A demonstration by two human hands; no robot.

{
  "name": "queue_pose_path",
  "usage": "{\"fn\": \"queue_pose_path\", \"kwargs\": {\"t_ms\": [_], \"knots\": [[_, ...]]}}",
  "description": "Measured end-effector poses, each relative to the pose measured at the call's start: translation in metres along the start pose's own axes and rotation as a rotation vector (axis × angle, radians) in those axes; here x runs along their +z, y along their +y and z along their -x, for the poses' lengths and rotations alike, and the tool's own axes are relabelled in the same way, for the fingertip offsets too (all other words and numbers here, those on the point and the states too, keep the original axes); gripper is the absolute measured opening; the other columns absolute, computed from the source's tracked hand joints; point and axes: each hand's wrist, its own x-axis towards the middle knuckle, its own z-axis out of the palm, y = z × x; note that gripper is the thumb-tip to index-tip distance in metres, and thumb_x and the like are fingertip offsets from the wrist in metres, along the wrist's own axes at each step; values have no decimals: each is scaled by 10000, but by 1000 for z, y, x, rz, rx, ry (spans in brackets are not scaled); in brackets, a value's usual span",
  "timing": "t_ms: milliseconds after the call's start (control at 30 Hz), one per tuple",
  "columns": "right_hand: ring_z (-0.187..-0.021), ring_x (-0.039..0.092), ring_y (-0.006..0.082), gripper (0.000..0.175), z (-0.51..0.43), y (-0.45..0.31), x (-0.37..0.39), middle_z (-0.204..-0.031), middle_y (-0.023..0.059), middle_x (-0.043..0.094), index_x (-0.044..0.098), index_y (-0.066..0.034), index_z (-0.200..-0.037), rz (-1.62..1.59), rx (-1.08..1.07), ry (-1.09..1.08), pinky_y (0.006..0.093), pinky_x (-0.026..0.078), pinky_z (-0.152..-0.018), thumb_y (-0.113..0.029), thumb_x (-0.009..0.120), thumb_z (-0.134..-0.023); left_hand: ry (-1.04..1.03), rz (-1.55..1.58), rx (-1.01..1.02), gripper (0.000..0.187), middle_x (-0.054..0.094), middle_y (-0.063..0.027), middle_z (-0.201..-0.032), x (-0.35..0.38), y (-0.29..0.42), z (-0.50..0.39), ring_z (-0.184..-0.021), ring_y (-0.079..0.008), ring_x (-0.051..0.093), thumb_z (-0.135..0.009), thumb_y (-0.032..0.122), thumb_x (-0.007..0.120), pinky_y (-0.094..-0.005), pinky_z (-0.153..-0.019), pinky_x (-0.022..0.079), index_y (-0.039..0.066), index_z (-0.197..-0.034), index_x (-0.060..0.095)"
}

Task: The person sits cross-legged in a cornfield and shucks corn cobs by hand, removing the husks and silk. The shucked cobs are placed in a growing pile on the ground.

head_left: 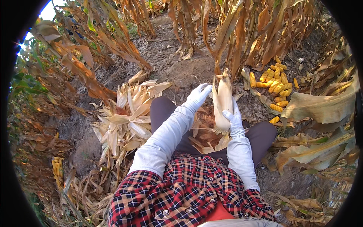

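An ear of corn in its pale dry husk (pixel 223 102) stands nearly upright in front of me, its stem end nearest my body. My right hand (pixel 234 116), in a white glove, grips its lower part, with the thumb across the front. A narrow husk leaf (pixel 215 98) leans away from the ear's left side. My left hand (pixel 200 94), also white-gloved, is beside that leaf with curled fingers. Its fingertips come close to the leaf's edge; whether they pinch it is unclear. Loose husk pieces (pixel 208 136) lie on reddish-brown corn silk between my legs.
Stripped husks (pixel 127 119) form a heap by my left knee. Bare yellow corn cobs (pixel 275 82) are piled on the soil at right, and more cobs (pixel 58 170) lie far left. Dry cornstalks (pixel 187 25) stand ahead. Broad dry leaves (pixel 320 107) reach in from the right.
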Motion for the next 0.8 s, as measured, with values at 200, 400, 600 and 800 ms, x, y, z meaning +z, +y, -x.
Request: {"fn": "queue_pose_path", "kwargs": {"t_ms": [200, 400, 600, 800], "knots": [[-1416, 427, 244, 1065, 3, 17, 18, -1539, 161, 445, 287, -16, -1588, 276, 25, -220, 349, 318, -1184, -224, 876, -725, 170, 6, 51, 488, 698, -104, -1192, -18, 25, -2, -1110, -159, 624, -968, 320, 692, -288, -1003, 469, -47, -1283, 619], [-1362, 497, 240, 1070, 6, 7, 23, -1512, 157, 489, 323, -58, -1584, 563, 30, -236, 342, 372, -1150, -200, 898, -693, 156, -29, 66, 347, 734, -57, -1023, -39, 27, 6, -946, -141, 648, -946, 267, 677, -290, -895, 499, -16, -1145, 710], [-1275, 567, 306, 1077, 6, 18, 23, -1381, 190, 566, 336, -116, -1587, 790, -48, -181, 378, 444, -1088, -219, 904, -677, 226, -477, 4, 337, 726, -160, -854, -40, 45, 8, -820, -246, 703, -918, 309, 591, -365, -784, 531, 12, -1001, 726], [-1203, 595, 363, 1124, 5, 23, 22, -1324, 206, 574, 313, -148, -1597, 860, -121, -134, 408, 472, -1044, -280, 909, -653, 346, -387, 80, 311, 697, -184, -810, -32, 33, 1, -770, -300, 692, -908, 301, 583, -404, -747, 533, 14, -923, 700]]}}
